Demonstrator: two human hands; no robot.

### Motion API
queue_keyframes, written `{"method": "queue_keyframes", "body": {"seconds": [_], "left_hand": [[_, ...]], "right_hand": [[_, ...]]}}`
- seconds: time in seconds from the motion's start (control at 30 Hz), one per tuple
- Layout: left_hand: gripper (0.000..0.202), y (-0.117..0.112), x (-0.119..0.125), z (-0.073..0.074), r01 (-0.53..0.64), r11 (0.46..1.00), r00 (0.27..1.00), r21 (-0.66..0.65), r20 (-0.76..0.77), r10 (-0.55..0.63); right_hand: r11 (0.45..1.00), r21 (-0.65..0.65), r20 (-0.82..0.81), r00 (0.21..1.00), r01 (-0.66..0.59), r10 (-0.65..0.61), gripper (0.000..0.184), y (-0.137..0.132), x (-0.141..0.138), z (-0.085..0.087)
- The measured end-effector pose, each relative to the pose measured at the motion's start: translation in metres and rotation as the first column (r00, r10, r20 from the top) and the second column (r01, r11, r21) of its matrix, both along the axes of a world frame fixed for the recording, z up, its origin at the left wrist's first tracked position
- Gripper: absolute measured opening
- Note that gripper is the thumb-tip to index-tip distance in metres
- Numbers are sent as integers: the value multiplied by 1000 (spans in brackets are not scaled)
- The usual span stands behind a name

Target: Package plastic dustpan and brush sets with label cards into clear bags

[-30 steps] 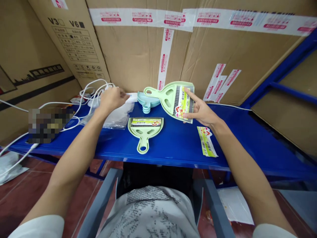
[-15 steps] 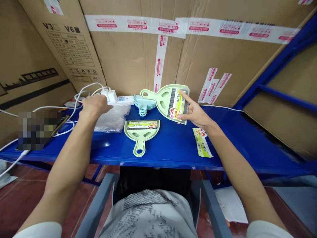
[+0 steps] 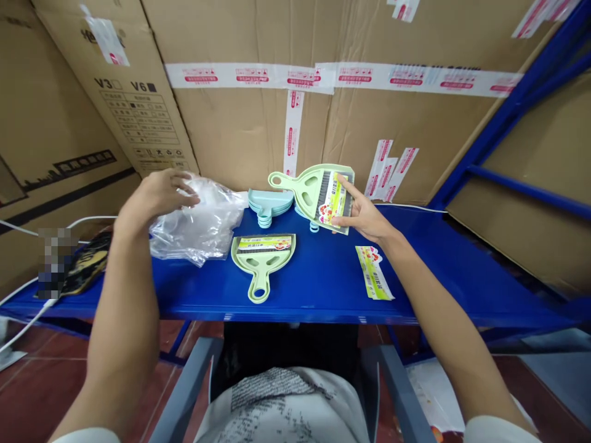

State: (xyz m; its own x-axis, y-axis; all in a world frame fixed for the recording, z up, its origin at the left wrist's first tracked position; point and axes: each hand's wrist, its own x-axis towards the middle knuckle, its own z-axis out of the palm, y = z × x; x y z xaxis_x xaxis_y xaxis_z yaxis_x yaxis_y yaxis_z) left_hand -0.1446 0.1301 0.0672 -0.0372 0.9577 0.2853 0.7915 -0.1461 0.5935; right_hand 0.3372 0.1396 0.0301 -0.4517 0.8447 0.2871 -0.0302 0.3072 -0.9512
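Note:
My right hand [image 3: 367, 214] grips a pale green dustpan-and-brush set [image 3: 305, 191] by its wide end, raised above the blue table, handle pointing left. A yellow and white card label [image 3: 333, 200] lies across its dark bristles, under my thumb and fingers. My left hand [image 3: 161, 194] is open, its fingers apart and curved, over the left part of the crumpled clear plastic bags [image 3: 198, 224]. A second green dustpan-and-brush set [image 3: 261, 264], also labelled, lies on the table, handle toward me. Behind it sit stacked light blue brush pieces [image 3: 268, 203], partly hidden at right by the held set.
Loose card labels [image 3: 373, 274] lie at the right of the blue table [image 3: 314, 283]. A dark blurred object [image 3: 87, 261] and white cables [image 3: 28, 280] are at the left. Cardboard [image 3: 240, 135] stands along the back; a blue metal frame [image 3: 489, 135] rises at right.
The plastic bags have puffed up and spread leftward, covering the white plugs and power strip. My left hand has shifted left and its fingers have spread. My right hand still holds the green set.

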Motion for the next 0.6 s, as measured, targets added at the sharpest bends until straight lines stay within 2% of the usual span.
{"method": "queue_keyframes", "body": {"seconds": [0.03, 0.07, 0.13, 0.2, 0.3, 0.37, 0.43, 0.5, 0.6], "left_hand": [[67, -12, 13, 9, 29, 999, 993, 22, 112, -31], [73, -23, 27, 18, 94, 994, 986, 52, 133, -100], [74, -38, 53, 35, 267, 961, 959, 78, 75, -272], [58, -41, 77, 49, 448, 894, 894, 22, -31, -447], [34, -24, 112, 60, 637, 753, 733, -166, -170, -658], [34, -6, 131, 58, 708, 656, 629, -262, -188, -754], [40, 13, 144, 50, 747, 599, 565, -290, -199, -801], [40, 29, 148, 36, 759, 588, 540, -279, -233, -808], [31, 44, 143, 10, 752, 613, 551, -243, -280, -786]], "right_hand": [[1000, 14, -14, 1000, 12, -11, 140, 0, 2, 2], [999, 30, -28, 999, 25, -24, 140, 0, 5, 4], [997, 62, -48, 998, 49, -46, 140, 0, 11, 9], [994, 87, -48, 997, 62, -58, 141, 0, 19, 15], [988, 137, -24, 997, 77, -74, 142, -1, 31, 26], [976, 192, -15, 994, 105, -104, 141, -4, 39, 34], [965, 229, -1, 991, 129, -132, 139, -8, 47, 40], [965, 225, 30, 989, 136, -146, 140, -12, 54, 42], [979, 167, 114, 984, 114, -134, 142, -17, 63, 41]]}}
